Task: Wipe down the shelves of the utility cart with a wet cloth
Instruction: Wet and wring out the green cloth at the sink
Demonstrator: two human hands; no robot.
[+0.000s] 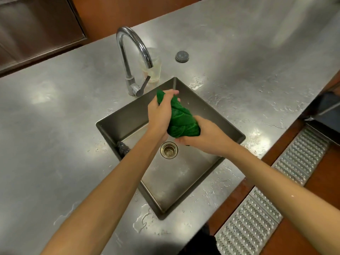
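A green cloth (pixel 181 119) is bunched and twisted between both hands above the steel sink (pixel 128 115). My left hand (pixel 161 112) grips its upper end, with the fingers curled round it near the sink's far corner. My right hand (pixel 202 137) grips the lower, thicker end, just above the drain (pixel 168 150). The chrome tap (pixel 132 57) stands behind the sink, and I see no water running from its spout. The utility cart is out of view.
A clear jar (pixel 152 68) stands behind the tap. A round metal cap (pixel 182 56) sits on the wet steel counter (pixel 55 135). A dark scourer (pixel 122 148) lies in the sink's left corner. A metal floor grate (pixel 266 203) runs along the brown floor at right.
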